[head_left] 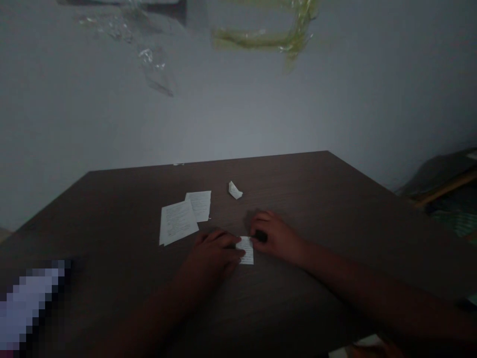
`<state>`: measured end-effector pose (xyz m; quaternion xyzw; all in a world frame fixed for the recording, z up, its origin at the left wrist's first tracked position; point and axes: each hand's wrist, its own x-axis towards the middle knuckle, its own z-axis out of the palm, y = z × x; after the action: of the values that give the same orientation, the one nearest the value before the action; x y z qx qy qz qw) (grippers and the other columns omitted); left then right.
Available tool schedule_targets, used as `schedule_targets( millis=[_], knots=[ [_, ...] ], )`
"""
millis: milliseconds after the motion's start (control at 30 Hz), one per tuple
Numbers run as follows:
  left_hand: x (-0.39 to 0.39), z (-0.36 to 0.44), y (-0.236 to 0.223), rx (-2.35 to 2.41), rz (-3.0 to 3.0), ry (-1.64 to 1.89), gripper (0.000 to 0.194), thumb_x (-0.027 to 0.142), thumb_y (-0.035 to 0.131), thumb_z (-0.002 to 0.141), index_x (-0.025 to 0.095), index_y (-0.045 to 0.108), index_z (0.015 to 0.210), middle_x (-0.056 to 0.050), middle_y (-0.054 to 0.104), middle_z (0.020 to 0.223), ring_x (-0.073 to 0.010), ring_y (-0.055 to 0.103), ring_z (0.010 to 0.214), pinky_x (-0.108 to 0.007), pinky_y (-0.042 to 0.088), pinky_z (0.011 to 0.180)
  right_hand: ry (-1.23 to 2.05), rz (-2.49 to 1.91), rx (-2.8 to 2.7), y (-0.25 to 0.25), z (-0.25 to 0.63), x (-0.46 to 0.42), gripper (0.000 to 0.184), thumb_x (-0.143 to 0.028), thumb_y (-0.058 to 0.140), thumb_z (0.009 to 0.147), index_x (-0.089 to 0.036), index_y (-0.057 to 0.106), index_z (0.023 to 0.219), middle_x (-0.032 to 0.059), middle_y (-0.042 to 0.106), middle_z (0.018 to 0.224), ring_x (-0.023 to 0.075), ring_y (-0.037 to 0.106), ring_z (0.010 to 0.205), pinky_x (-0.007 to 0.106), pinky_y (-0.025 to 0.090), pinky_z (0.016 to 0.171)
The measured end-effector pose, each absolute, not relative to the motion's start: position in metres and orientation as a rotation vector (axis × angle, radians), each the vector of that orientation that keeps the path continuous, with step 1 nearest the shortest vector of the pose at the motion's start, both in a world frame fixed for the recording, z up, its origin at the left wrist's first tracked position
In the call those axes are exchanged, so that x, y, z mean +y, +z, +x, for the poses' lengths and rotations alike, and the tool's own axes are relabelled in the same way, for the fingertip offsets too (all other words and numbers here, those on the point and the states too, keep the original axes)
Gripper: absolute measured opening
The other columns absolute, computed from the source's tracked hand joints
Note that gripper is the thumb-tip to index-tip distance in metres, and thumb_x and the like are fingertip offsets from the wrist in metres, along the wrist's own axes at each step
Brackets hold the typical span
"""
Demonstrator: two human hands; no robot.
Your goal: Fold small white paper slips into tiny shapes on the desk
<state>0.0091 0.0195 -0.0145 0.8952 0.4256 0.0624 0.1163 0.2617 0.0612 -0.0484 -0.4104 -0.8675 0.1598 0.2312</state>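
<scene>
My left hand [218, 248], loosely spread, steadies the small printed paper [247, 255] on the table [298, 194]; my half-curled right hand [274, 236] meets its far edge — pinching or not, I can't tell. The far scrap [234, 190] looks folded already — the left sheets [179, 222] lie flat, seemingly unfolded.

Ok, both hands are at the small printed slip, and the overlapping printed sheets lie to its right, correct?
Not quite: the head view shows the overlapping printed sheets to the left of the small printed slip. The left hand and right hand are at the slip, as you said.
</scene>
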Motion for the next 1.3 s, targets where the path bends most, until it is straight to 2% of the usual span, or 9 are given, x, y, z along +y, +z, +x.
schedule_targets(
  millis=[167, 433, 567, 667, 800, 933, 1100, 1300],
  knots=[
    [0.018, 0.008, -0.014, 1.230, 2.625, 0.218, 0.032, 0.011, 0.073, 0.102, 0.036, 0.085, 0.118, 0.002, 0.080, 0.141, -0.0343, 0.068, 0.137, -0.055, 0.049, 0.113, 0.435, -1.156, -2.325, -0.049, 0.264, 0.066, 0.014, -0.011, 0.081, 0.091, -0.022, 0.072, 0.094, 0.0061, 0.073, 0.105, 0.0268, 0.066, 0.107, 0.043, 0.051, 0.099],
    [0.020, 0.003, -0.033, 1.148, 2.726, 0.273, 0.032, 0.010, 0.071, 0.104, 0.033, 0.083, 0.124, -0.002, 0.077, 0.150, -0.0349, 0.061, 0.147, -0.058, 0.044, 0.117, 0.458, -0.854, -2.509, -0.040, 0.270, 0.052, 0.006, -0.019, 0.076, 0.100, -0.022, 0.076, 0.105, 0.0069, 0.074, 0.108, 0.0250, 0.069, 0.106, 0.046, 0.052, 0.105],
    [0.017, 0.005, -0.036, 1.117, 2.761, 0.338, 0.032, 0.007, 0.070, 0.103, 0.031, 0.082, 0.119, -0.001, 0.081, 0.139, -0.0290, 0.068, 0.135, -0.052, 0.044, 0.116, 0.385, -0.899, -2.582, -0.037, 0.266, 0.041, 0.009, -0.024, 0.081, 0.097, -0.022, 0.078, 0.106, 0.0082, 0.075, 0.109, 0.0283, 0.067, 0.109, 0.050, 0.050, 0.105],
    [0.017, 0.006, -0.035, 1.117, 2.728, 0.340, 0.030, 0.006, 0.071, 0.101, 0.030, 0.084, 0.113, -0.001, 0.083, 0.129, -0.0277, 0.072, 0.126, -0.050, 0.045, 0.114, 0.391, -0.944, -2.585, -0.037, 0.263, 0.036, 0.016, -0.027, 0.085, 0.093, -0.023, 0.077, 0.106, 0.0075, 0.074, 0.107, 0.0287, 0.065, 0.106, 0.050, 0.049, 0.102],
    [0.019, 0.005, -0.038, 1.125, 2.713, 0.316, 0.035, 0.005, 0.070, 0.100, 0.033, 0.083, 0.117, 0.000, 0.082, 0.133, -0.0292, 0.071, 0.131, -0.051, 0.044, 0.115, 0.466, -1.092, -2.475, -0.038, 0.264, 0.045, 0.017, -0.021, 0.087, 0.088, -0.022, 0.071, 0.097, 0.0046, 0.071, 0.101, 0.0268, 0.064, 0.104, 0.045, 0.046, 0.099],
    [0.020, 0.005, -0.038, 1.160, 2.727, 0.273, 0.031, 0.009, 0.075, 0.098, 0.034, 0.083, 0.114, 0.001, 0.083, 0.133, -0.0316, 0.071, 0.131, -0.055, 0.046, 0.112, 0.456, -1.260, -2.365, -0.038, 0.267, 0.061, 0.021, -0.017, 0.084, 0.087, -0.022, 0.064, 0.091, 0.0044, 0.069, 0.102, 0.0271, 0.063, 0.108, 0.040, 0.043, 0.094],
    [0.018, 0.006, -0.035, 1.171, 2.750, 0.290, 0.038, 0.008, 0.071, 0.101, 0.035, 0.082, 0.126, 0.001, 0.083, 0.130, -0.0290, 0.070, 0.126, -0.050, 0.046, 0.112, 0.446, -1.262, -2.380, -0.036, 0.265, 0.053, 0.023, -0.019, 0.084, 0.086, -0.022, 0.063, 0.093, 0.0056, 0.068, 0.105, 0.0290, 0.061, 0.110, 0.043, 0.042, 0.097],
    [0.020, 0.006, -0.039, 1.174, 2.786, 0.317, 0.036, 0.013, 0.077, 0.099, 0.036, 0.083, 0.126, 0.002, 0.083, 0.129, -0.0279, 0.069, 0.127, -0.046, 0.045, 0.110, 0.454, -1.189, -2.456, -0.032, 0.254, 0.027, 0.030, -0.023, 0.088, 0.081, -0.021, 0.061, 0.095, 0.0070, 0.067, 0.105, 0.0297, 0.059, 0.107, 0.045, 0.044, 0.098]
  ],
)
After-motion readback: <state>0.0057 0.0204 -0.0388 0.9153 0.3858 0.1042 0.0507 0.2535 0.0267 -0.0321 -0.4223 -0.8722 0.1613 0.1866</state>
